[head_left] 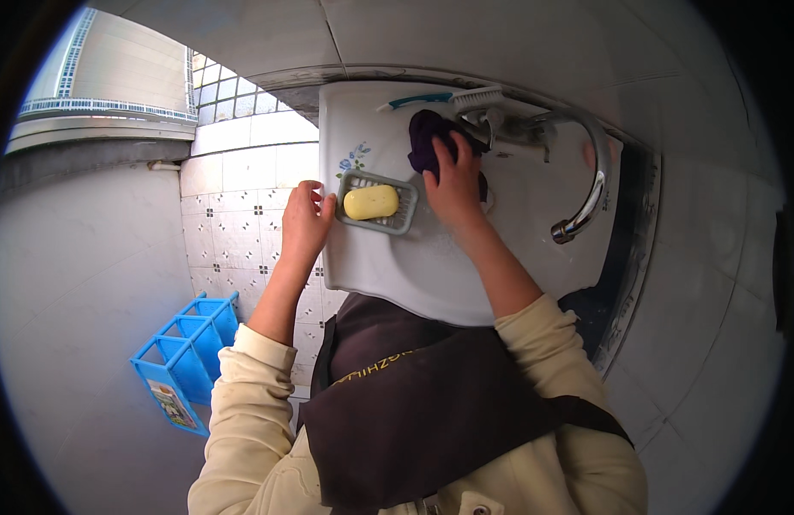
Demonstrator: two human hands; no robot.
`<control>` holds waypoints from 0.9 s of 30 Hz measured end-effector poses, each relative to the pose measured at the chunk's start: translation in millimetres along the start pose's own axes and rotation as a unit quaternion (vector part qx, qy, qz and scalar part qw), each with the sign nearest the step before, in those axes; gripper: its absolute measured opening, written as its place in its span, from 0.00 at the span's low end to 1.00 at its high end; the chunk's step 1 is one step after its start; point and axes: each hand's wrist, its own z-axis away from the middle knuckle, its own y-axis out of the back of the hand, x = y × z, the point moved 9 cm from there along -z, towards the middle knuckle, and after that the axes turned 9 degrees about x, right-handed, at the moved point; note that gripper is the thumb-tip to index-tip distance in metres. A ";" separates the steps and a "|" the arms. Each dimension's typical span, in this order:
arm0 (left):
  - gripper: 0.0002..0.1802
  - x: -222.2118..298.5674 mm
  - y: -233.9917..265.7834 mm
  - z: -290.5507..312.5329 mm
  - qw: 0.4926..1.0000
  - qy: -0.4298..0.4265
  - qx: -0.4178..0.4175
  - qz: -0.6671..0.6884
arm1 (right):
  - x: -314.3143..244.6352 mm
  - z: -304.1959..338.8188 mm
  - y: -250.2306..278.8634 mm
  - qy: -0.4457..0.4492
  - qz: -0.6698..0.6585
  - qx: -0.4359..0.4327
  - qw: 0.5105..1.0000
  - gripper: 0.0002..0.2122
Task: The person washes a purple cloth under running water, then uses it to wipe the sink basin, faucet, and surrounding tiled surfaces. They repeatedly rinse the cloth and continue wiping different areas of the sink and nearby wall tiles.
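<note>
A bar of yellow soap [371, 202] lies in a grey soap dish [402, 225] on the left part of the white sink [367, 266]. My left hand [306, 225] is at the sink's left edge, just beside the dish. Its fingers are loosely bent, the thumb stands apart from them, and I see nothing held. Toward the back of the sink, my right hand [452, 184] grips a bunched dark purple cloth [425, 136] from above, fingers and thumb spread over it. Part of the cloth is hidden under that hand.
A curved chrome faucet [599, 176] arches over the sink's right side. Along the back rim lies a teal-handled brush [477, 99] with white bristles. A blue plastic rack [191, 348] stands on the patterned tile floor [234, 223] at the lower left. Tiled walls close in behind and right.
</note>
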 end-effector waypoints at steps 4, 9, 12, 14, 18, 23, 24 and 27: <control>0.19 -3.4 -2.4 7.5 0.998 0.055 -0.037 0.009 | -35.3 6.1 -21.4 0.111 0.000 -0.072 0.991 0.19; 0.15 -9.4 -1.5 10.7 0.999 0.039 -0.029 0.018 | -30.8 -32.7 -27.4 0.046 -0.011 -0.020 0.999 0.18; 0.12 -5.1 3.3 10.7 0.999 -0.030 -0.001 -0.023 | -35.9 -39.6 -27.1 0.018 0.021 0.004 1.000 0.18; 0.11 -17.1 2.4 12.7 0.999 -0.018 -0.011 -0.028 | -48.4 -27.7 -30.8 0.042 0.000 -0.056 0.998 0.18; 0.11 -33.9 14.7 22.8 1.000 0.018 0.000 -0.007 | -64.3 -18.3 -46.2 0.107 -0.050 -0.124 0.985 0.17; 0.11 -55.3 40.8 32.6 0.991 0.112 0.055 0.046 | -83.8 -53.4 -60.0 0.111 -0.059 -0.070 0.990 0.15; 0.11 -60.0 48.2 33.9 0.989 0.122 0.066 0.041 | -89.7 -59.7 -63.3 0.103 -0.065 -0.064 0.990 0.15; 0.11 -70.2 79.0 36.4 0.983 0.142 0.120 0.000 | -105.7 -51.2 -68.0 0.100 -0.066 -0.073 0.990 0.16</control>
